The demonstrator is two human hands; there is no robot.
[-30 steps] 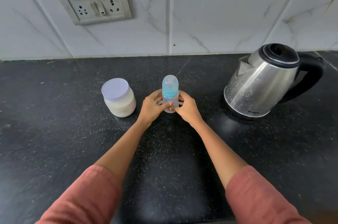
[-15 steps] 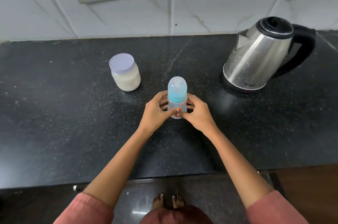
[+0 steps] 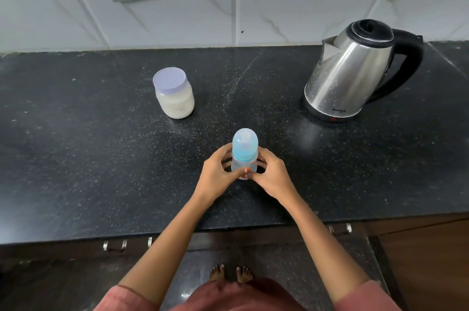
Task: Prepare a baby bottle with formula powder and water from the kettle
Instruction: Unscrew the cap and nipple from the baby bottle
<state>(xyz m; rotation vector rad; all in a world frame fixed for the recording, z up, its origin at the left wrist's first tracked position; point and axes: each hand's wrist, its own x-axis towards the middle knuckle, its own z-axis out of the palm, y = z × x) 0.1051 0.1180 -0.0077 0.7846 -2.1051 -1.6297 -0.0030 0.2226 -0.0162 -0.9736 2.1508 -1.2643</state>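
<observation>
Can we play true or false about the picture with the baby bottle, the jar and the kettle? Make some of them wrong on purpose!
1. The left hand and the right hand both hold the baby bottle. True.
2. The kettle stands upright on the counter, to the right of the baby bottle. True.
3. The jar has white powder in it and stands apart from the baby bottle. True.
4. The baby bottle's cap is off. False: its clear cap is on.
5. The jar is open. False: its pale purple lid is on.
6. One hand grips the kettle's handle. False: no hand touches the kettle.
</observation>
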